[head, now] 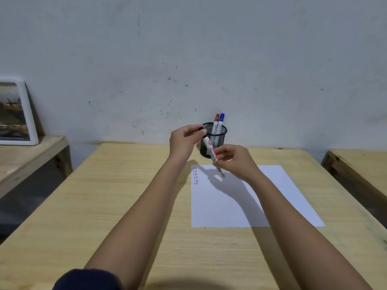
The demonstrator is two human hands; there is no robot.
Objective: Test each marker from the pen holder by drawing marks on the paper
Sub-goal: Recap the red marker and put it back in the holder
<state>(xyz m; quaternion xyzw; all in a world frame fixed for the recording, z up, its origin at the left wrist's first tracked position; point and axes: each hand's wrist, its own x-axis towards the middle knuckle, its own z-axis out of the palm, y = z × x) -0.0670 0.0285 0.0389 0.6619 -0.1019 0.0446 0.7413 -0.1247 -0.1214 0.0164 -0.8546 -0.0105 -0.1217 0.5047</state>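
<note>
A black mesh pen holder stands at the back of the wooden table, with a red-capped marker and a blue-capped marker upright in it. My right hand grips a white marker, uncapped, tilted with its tip just above the top of the white paper. My left hand hovers beside the holder's rim, pinching a small dark piece that looks like the marker's cap. Short red, blue and black dashes run in columns at the paper's top left corner.
A framed picture leans against the wall on a wooden bench to the left. Another wooden bench stands to the right. The white wall rises directly behind the holder.
</note>
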